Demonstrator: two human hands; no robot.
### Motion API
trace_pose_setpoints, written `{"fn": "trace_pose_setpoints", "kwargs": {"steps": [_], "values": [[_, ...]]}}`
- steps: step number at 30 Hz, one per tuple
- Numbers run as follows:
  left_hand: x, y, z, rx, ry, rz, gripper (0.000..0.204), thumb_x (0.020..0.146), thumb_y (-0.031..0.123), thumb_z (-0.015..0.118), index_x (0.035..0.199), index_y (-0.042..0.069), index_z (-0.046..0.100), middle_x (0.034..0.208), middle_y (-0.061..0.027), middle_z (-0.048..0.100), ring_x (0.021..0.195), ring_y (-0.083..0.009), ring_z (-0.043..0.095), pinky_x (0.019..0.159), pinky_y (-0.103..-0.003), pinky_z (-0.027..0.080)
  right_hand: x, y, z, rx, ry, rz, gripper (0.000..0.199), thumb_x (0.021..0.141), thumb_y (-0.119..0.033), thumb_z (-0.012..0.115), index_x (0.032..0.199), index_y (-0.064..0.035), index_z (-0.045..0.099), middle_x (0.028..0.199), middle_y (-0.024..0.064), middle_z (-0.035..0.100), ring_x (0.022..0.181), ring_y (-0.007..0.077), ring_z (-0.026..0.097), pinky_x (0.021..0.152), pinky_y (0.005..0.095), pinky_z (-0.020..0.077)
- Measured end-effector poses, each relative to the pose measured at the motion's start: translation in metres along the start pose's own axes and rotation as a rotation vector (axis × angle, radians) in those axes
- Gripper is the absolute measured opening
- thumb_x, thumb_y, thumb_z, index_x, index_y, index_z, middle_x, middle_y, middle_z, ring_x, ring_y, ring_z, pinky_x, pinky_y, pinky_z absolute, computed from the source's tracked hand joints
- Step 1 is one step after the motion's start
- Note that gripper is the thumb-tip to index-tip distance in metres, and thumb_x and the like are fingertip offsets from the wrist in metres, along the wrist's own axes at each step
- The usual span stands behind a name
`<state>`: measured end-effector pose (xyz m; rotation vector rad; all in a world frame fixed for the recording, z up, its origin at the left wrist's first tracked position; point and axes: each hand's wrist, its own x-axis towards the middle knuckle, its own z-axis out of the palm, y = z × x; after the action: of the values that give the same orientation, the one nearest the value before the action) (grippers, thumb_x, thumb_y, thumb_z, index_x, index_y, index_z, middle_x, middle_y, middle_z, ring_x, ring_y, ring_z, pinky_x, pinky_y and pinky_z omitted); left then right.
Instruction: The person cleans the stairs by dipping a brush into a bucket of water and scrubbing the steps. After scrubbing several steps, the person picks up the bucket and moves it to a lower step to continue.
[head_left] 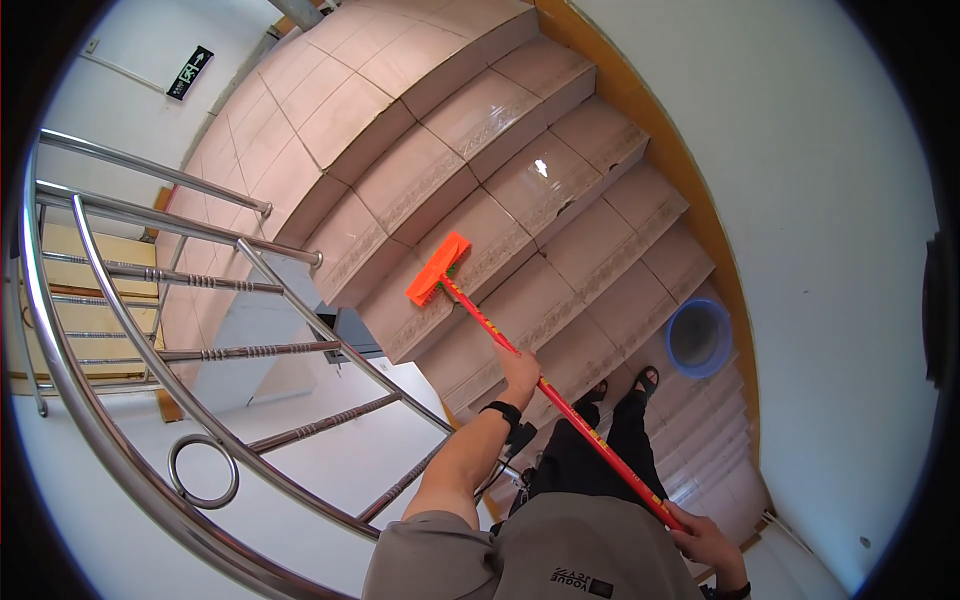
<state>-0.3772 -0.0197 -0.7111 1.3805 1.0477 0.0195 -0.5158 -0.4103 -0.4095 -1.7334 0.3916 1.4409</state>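
A long-handled scrub brush (440, 268) with an orange head, green bristles and a red handle slants across the stairs. Its head rests on a pink tiled step (388, 318), close to the railing end of that step. Partway down the handle, my left hand (519, 376) is wrapped round it. Near the top end by my waist, my right hand (703, 535) grips the same handle. Wet, shiny patches show on several steps, and dark grime marks some step edges.
A steel railing (130, 330) curves along the left. On a step by the right wall (800, 200) stands a blue bucket (699, 338). My feet (645, 380) are on a step lower than the brush. An exit sign (190, 73) hangs at the upper left.
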Motion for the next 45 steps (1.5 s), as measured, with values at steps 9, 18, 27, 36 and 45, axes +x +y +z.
{"fn": "trace_pose_setpoints", "kwargs": {"steps": [9, 18, 27, 36, 45], "values": [[0.054, 0.025, -0.014, 0.088, 0.058, 0.063, 0.048, 0.086, -0.005, 0.055, 0.124, 0.006, 0.029, 0.080, -0.0145, 0.056, 0.048, -0.0212, 0.056, 0.039, -0.035, 0.046, 0.032, -0.038, 0.012, -0.133, -0.009, -0.225, 0.063, 0.098, -0.017, 0.061, 0.157, -0.0127, 0.037, 0.155, 0.0159, 0.047, 0.134, 0.0222, 0.052, 0.112, 0.0309, 0.0368], [-0.013, -0.028, 0.007, 0.128, 0.017, -0.032, 0.071, 0.085, 0.003, 0.058, 0.145, 0.003, 0.022, 0.097, -0.0197, 0.057, 0.083, -0.0312, 0.064, 0.070, -0.042, 0.054, -0.005, 0.037, -0.013, -0.053, -0.019, -0.049, 0.063, 0.098, -0.018, 0.064, 0.156, -0.0197, 0.039, 0.129, 0.0113, 0.067, 0.100, 0.0153, 0.063, 0.093, 0.0281, 0.0486], [-0.066, -0.054, 0.029, 0.141, 0.030, -0.055, 0.074, 0.086, 0.001, 0.058, 0.149, 0.002, 0.018, 0.102, -0.0224, 0.058, 0.084, -0.0313, 0.064, 0.076, -0.042, 0.053, -0.033, 0.072, -0.035, 0.050, -0.028, 0.136, 0.066, 0.095, -0.013, 0.067, 0.155, -0.0190, 0.041, 0.120, 0.0066, 0.069, 0.086, 0.0112, 0.059, 0.084, 0.0260, 0.0502], [-0.006, -0.060, 0.002, 0.435, 0.081, 0.072, 0.059, 0.086, 0.008, 0.060, 0.135, -0.005, 0.030, 0.107, -0.0275, 0.060, 0.093, -0.0370, 0.065, 0.085, -0.045, 0.051, -0.005, 0.051, -0.058, -0.137, -0.019, -0.133, 0.063, 0.097, -0.014, 0.062, 0.156, -0.0214, 0.041, 0.089, -0.0014, 0.062, 0.074, 0.0086, 0.054, 0.069, 0.0251, 0.0484], [-0.146, 0.156, 0.060, -0.153, -0.637, -0.060, 0.032, 0.099, 0.023, 0.062, 0.117, -0.003, 0.063, 0.103, -0.0129, 0.069, 0.092, -0.0207, 0.068, 0.082, -0.033, 0.054, -0.007, 0.068, -0.071, -0.034, -0.081, -0.021, 0.058, 0.101, -0.022, 0.057, 0.156, -0.0191, 0.039, 0.154, 0.0086, 0.050, 0.133, 0.0226, 0.053, 0.113, 0.0310, 0.0360]]}}
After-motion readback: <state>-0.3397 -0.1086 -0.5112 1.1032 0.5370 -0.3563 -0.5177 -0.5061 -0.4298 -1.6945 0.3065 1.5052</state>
